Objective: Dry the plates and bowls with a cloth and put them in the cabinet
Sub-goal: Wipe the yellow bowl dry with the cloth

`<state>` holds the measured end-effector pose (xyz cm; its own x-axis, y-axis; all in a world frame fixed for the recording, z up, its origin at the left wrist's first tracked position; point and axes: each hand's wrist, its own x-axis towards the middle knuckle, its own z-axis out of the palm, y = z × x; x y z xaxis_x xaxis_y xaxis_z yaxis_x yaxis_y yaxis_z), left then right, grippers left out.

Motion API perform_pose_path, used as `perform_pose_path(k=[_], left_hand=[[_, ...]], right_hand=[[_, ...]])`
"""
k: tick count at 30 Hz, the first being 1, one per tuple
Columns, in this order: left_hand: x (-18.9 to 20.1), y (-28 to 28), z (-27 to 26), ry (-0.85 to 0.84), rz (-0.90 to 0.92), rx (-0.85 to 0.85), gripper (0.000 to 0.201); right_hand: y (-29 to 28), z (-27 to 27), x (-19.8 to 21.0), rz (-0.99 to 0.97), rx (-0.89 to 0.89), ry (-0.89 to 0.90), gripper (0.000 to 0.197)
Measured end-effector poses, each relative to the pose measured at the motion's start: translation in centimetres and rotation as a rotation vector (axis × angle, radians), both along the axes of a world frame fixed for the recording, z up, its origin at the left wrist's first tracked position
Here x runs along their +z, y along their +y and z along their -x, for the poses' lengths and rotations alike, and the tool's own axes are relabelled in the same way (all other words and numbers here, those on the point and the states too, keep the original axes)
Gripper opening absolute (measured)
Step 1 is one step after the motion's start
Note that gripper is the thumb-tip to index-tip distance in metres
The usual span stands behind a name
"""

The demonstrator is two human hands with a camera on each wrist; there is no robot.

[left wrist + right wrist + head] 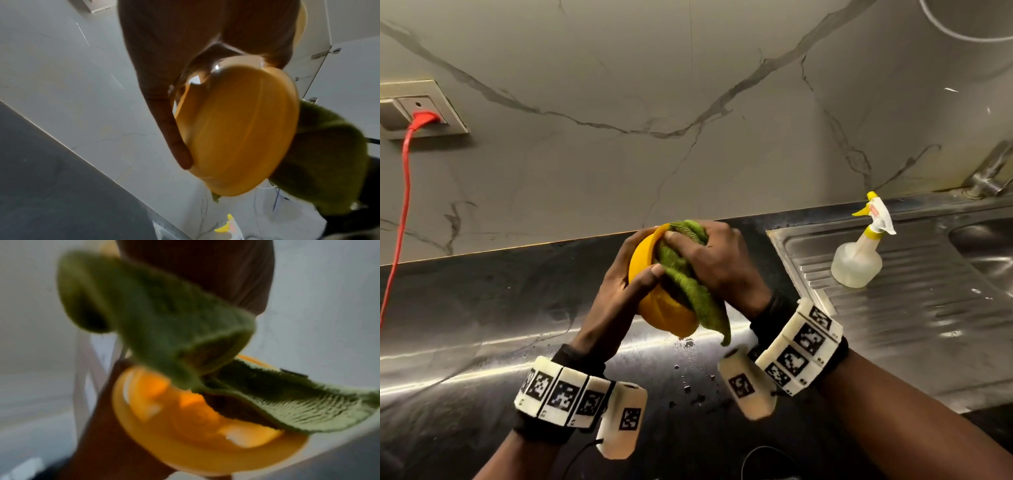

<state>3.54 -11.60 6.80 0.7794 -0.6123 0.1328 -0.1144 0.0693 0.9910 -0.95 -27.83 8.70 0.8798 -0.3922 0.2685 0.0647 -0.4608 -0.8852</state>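
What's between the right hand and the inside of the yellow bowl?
The green cloth: the right hand presses it into the yellow bowl, seen in the head view.

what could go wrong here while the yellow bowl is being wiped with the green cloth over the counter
1. The left hand holds the yellow bowl tilted in mid-air, thumb on the rim; a hard wipe might knock it loose onto the counter.
2. Water drops lie on the counter below, so the green cloth, whose tail hangs low, could pick up moisture.
3. The right hand bunches the cloth inside, so the outside may stay wet.
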Motion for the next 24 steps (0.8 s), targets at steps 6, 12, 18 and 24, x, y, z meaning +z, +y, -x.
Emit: perform_pose_path(k=[6,12,18,24], left_hand=[[1.7,0.2,-0.8,0.025,-0.08,0.024,0.06],[2.9,0.7,-1.3,-0.044,-0.112,-0.046,0.077],[3.2,0.9,-1.7,-0.089,-0.099,-0.074,0.076],[2.4,0.7,-2.0,-0.108,-0.047,-0.018,0.083]], right_hand=[[-1.0,0.1,1.5,0.555,0.063,-0.123,0.03],[-1.9,0.5,0.9,1.06,0.133,-0.123,0.017],[-1.9,1.5,-1.5,1.125,0.174,-0.116,0.024],[-1.6,2.9,-4.5,0.799,0.258,-0.065,0.045]])
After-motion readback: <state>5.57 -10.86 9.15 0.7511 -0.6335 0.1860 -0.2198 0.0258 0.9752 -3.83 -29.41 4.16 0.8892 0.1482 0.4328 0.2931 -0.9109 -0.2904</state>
